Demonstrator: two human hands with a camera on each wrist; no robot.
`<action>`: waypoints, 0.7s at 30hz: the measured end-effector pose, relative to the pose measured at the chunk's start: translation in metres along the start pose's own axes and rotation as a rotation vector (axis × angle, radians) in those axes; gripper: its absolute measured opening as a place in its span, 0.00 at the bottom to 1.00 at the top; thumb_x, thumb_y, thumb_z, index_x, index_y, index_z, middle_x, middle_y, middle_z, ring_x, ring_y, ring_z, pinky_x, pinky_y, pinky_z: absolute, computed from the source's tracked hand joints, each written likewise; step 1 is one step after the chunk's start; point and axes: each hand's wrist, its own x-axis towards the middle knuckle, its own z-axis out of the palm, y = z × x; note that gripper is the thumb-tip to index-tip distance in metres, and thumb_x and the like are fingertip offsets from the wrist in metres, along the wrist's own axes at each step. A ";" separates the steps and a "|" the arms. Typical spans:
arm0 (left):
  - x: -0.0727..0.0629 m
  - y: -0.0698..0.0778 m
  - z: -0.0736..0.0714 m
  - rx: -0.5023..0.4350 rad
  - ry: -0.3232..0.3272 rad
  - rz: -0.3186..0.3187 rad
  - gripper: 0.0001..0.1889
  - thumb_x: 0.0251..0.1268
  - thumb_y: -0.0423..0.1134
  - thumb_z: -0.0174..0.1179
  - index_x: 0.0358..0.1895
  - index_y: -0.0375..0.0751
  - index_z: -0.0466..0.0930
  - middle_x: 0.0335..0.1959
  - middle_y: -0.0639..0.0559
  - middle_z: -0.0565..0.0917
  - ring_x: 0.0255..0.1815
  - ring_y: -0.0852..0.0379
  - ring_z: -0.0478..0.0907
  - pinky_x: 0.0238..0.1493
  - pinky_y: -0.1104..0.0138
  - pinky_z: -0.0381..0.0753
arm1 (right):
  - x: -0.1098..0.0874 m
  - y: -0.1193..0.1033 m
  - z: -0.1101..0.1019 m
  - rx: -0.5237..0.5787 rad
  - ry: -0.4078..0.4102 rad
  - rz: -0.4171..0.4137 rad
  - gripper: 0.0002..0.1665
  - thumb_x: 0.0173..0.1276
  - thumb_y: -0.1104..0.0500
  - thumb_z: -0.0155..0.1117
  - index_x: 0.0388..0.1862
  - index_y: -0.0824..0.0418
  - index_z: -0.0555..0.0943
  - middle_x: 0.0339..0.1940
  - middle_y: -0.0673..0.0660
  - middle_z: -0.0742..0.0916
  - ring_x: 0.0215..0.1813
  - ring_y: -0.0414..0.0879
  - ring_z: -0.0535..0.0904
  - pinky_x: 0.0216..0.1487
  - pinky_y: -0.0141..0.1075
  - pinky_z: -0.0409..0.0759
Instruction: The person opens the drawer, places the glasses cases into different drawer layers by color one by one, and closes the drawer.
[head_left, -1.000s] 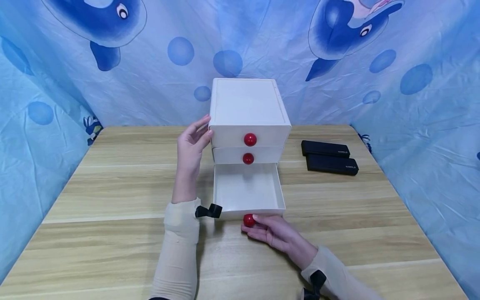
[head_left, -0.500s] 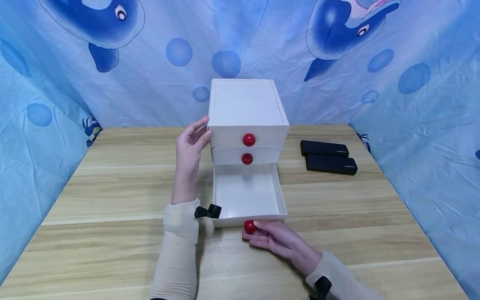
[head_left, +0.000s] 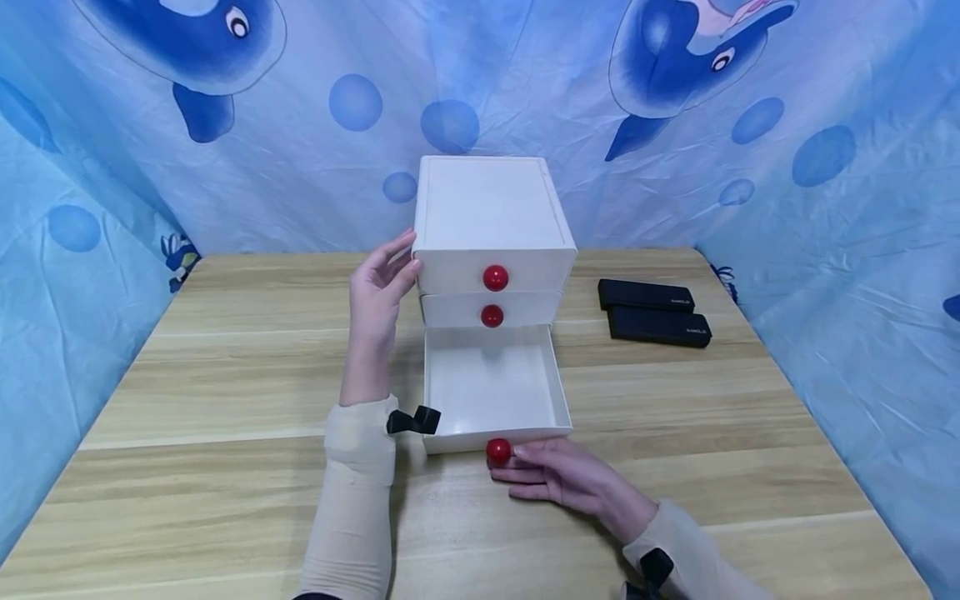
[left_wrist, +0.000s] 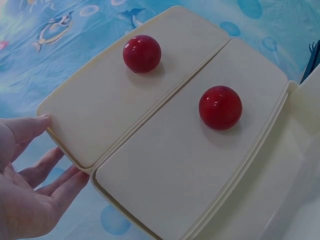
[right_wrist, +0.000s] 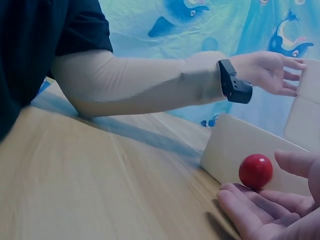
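A white drawer cabinet (head_left: pixel 491 204) stands at the table's middle, with red round knobs on its fronts. Its bottom drawer (head_left: pixel 495 383) is pulled far out, and nothing lies inside it. My left hand (head_left: pixel 378 292) rests against the cabinet's left side, thumb at the front edge; in the left wrist view its fingers (left_wrist: pixel 70 185) are extended along that side. By the bottom drawer's red knob (head_left: pixel 498 452) is my right hand (head_left: pixel 573 477). The right wrist view shows its thumb (right_wrist: pixel 295 163) apart from the knob (right_wrist: pixel 256 171) and loosely bent fingers below.
Two black cases (head_left: pixel 647 295) lie overlapping on the wooden table (head_left: pixel 225 483), right of the cabinet. A blue dolphin-print cloth (head_left: pixel 300 183) hangs behind and at both sides. Black wrist devices (right_wrist: pixel 235 85) sit on the sleeves.
The bottom drawer has come a little further toward me since the first frame. My right hand has shifted slightly right, its thumb away from the knob. The left hand stays at the cabinet.
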 end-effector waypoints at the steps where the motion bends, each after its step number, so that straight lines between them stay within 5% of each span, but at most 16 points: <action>1: 0.000 0.000 0.000 -0.001 -0.002 0.001 0.22 0.66 0.26 0.58 0.63 0.31 0.72 0.68 0.47 0.73 0.63 0.55 0.75 0.56 0.72 0.80 | -0.001 -0.001 -0.002 -0.003 -0.007 0.003 0.22 0.73 0.55 0.57 0.61 0.66 0.76 0.61 0.66 0.81 0.60 0.51 0.81 0.61 0.44 0.80; 5: 0.001 -0.001 -0.001 0.002 -0.007 0.004 0.22 0.66 0.26 0.58 0.63 0.31 0.72 0.68 0.47 0.73 0.63 0.55 0.75 0.57 0.72 0.80 | -0.003 -0.001 -0.008 -0.009 -0.048 0.009 0.21 0.74 0.55 0.55 0.61 0.64 0.76 0.61 0.65 0.81 0.60 0.50 0.81 0.62 0.44 0.79; 12: 0.001 -0.001 -0.001 0.000 -0.006 0.005 0.22 0.66 0.26 0.58 0.63 0.30 0.72 0.68 0.47 0.73 0.63 0.55 0.75 0.57 0.72 0.80 | -0.007 -0.002 -0.016 -0.016 -0.110 0.028 0.39 0.76 0.49 0.50 0.72 0.77 0.57 0.67 0.69 0.75 0.64 0.52 0.78 0.67 0.45 0.76; 21: 0.000 0.000 -0.001 0.007 -0.004 -0.001 0.22 0.66 0.27 0.58 0.63 0.31 0.72 0.68 0.48 0.73 0.63 0.55 0.75 0.57 0.72 0.80 | -0.017 -0.005 -0.031 -0.049 -0.186 0.039 0.38 0.78 0.47 0.45 0.72 0.76 0.58 0.66 0.68 0.77 0.65 0.51 0.77 0.67 0.43 0.75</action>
